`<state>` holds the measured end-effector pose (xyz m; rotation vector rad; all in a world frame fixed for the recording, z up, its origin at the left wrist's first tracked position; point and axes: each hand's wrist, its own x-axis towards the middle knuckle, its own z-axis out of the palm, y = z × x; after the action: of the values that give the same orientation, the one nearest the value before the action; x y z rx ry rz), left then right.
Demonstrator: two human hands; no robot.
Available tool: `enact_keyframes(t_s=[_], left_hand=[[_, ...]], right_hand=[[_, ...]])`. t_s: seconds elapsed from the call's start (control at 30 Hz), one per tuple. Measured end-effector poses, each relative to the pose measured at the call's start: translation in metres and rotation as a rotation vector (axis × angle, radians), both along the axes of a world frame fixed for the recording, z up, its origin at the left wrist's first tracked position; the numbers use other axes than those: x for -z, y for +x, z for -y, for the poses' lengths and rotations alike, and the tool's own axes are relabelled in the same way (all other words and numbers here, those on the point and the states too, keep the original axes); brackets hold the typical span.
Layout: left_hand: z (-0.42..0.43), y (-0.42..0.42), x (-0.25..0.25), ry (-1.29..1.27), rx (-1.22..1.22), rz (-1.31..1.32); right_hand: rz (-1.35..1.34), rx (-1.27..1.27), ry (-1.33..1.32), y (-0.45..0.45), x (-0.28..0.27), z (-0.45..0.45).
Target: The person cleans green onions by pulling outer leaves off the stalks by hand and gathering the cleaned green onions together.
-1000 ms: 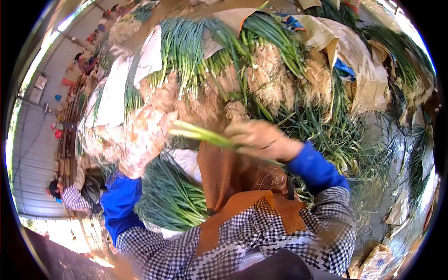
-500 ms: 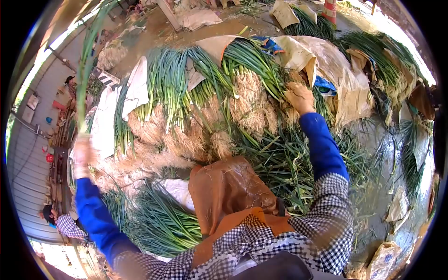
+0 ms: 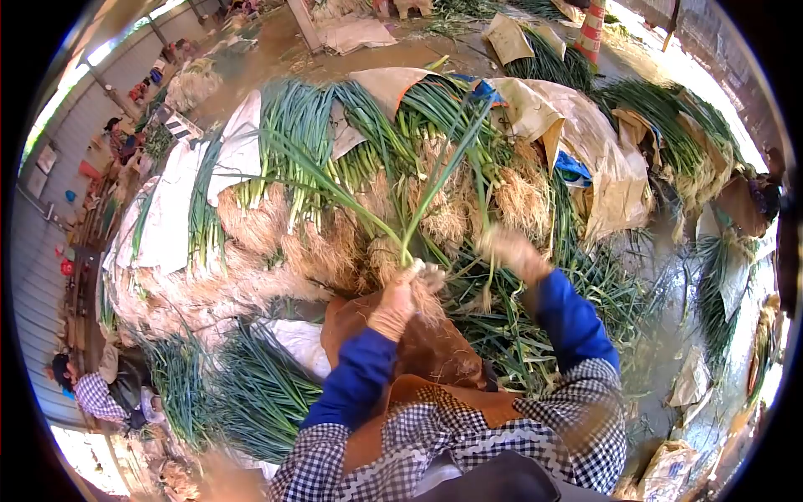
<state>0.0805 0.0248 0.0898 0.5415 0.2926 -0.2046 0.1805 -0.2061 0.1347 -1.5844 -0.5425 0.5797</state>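
Observation:
My left hand (image 3: 396,303) is closed around the lower stem of a green onion (image 3: 406,238) above my lap. Its long leaves fan up in a V, and pale roots hang beside the fingers. Farther right, my right hand (image 3: 512,253) is blurred, with its fingers closed at the stem of another green onion (image 3: 483,197) that hangs with its root end down. Behind both hands lies a long heap of green onions (image 3: 293,125), leaves pointing away and shaggy tan roots (image 3: 255,222) facing me. A brown apron (image 3: 418,343) covers my lap.
Loose green leaves (image 3: 519,335) lie at my right knee. Leafy bundles (image 3: 263,389) rest at my left beside a white sack (image 3: 297,345). Tan sheets (image 3: 602,125) cover part of the heap. A person (image 3: 100,393) sits at far left; a traffic cone (image 3: 590,33) stands behind.
My left hand has swung from the far left to above my lap, bringing the green onion. My right hand has drawn back from the heap toward me, with a green onion at its fingers.

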Motion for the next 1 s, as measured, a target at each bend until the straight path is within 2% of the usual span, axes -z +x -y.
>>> enact_keyframes(t_s=[0.03, 0.07, 0.1, 0.13, 0.2, 0.23, 0.27, 0.3, 0.33, 0.37, 0.43, 0.47, 0.5, 0.57, 0.63, 0.67, 0.73, 0.77, 0.83, 0.87, 0.93, 0.97, 1.0], left_hand=[[0.005, -0.002, 0.031, -0.153, 0.017, 0.087], [0.004, -0.004, 0.054, -0.143, -0.014, 0.081], [0.003, -0.005, 0.066, -0.134, -0.046, 0.073], [-0.002, -0.01, 0.054, -0.08, -0.075, 0.067], [-0.015, -0.016, 0.008, -0.056, -0.138, 0.166], [-0.024, -0.015, -0.009, -0.087, -0.193, 0.205], [-0.034, -0.016, -0.032, -0.022, -0.25, 0.294], [-0.046, -0.013, -0.049, 0.044, -0.312, 0.387], [-0.067, -0.004, -0.052, 0.107, -0.313, 0.578], [-0.069, -0.003, -0.07, -0.015, -0.362, 0.56], [-0.064, 0.008, -0.081, 0.148, -0.5, 0.428], [-0.053, 0.011, -0.074, 0.095, -0.455, 0.392], [-0.051, 0.011, -0.061, 0.158, -0.352, 0.293], [-0.032, 0.011, -0.02, 0.005, -0.217, 0.333], [0.006, 0.003, -0.008, -0.025, -0.199, 0.103], [0.023, -0.005, 0.004, -0.114, -0.109, 0.083], [0.061, -0.015, 0.043, -0.3, 0.057, 0.08], [0.074, -0.015, 0.089, -0.322, 0.134, 0.052], [0.098, -0.031, 0.047, -0.123, 0.127, -0.097], [0.102, -0.032, 0.058, -0.103, 0.122, -0.104], [0.1, -0.036, 0.073, -0.018, 0.064, -0.092], [0.098, -0.036, 0.073, 0.066, 0.003, -0.07], [0.095, -0.035, 0.072, 0.082, -0.088, -0.115]], right_hand=[[0.146, -0.289, -0.297, -0.009, 0.033, 0.011], [0.356, -0.605, -0.524, -0.018, 0.064, 0.022], [0.085, -0.945, -1.142, -0.035, 0.036, 0.005], [0.288, -0.801, -1.164, -0.025, 0.06, 0.027], [0.475, -0.415, -1.229, 0.006, 0.049, 0.034], [0.455, -0.181, -1.275, 0.038, 0.007, 0.016], [0.629, 0.288, -1.077, 0.06, 0.002, 0.011], [0.966, 0.419, -0.837, 0.092, 0.004, 0.011], [1.131, 0.514, -0.977, 0.103, -0.012, -0.004], [1.089, 0.542, -1.045, 0.115, -0.019, -0.021], [0.894, 0.263, -1.338, 0.166, 0.008, -0.041], [0.9, 0.261, -1.331, 0.165, 0.006, -0.044], [0.93, 0.35, -1.246, 0.164, 0.003, -0.047], [0.962, 0.435, -1.169, 0.155, 0.005, -0.041], [0.455, 0.385, -0.288, 0.115, 0.033, -0.018], [0.15, 0.336, 0.098, 0.089, 0.049, -0.009], [-0.168, 0.218, 0.19, 0.019, 0.061, -0.01], [-0.141, 0.207, -0.038, -0.01, 0.049, -0.013], [0.153, 0.076, -0.239, -0.018, 0.067, -0.016], [0.306, 0.026, -0.326, -0.023, 0.073, -0.018], [0.024, 0.349, -0.349, -0.022, 0.085, -0.048], [0.444, 0.404, -0.291, -0.016, 0.097, -0.058], [0.646, 0.522, -0.422, -0.016, 0.109, -0.06]])
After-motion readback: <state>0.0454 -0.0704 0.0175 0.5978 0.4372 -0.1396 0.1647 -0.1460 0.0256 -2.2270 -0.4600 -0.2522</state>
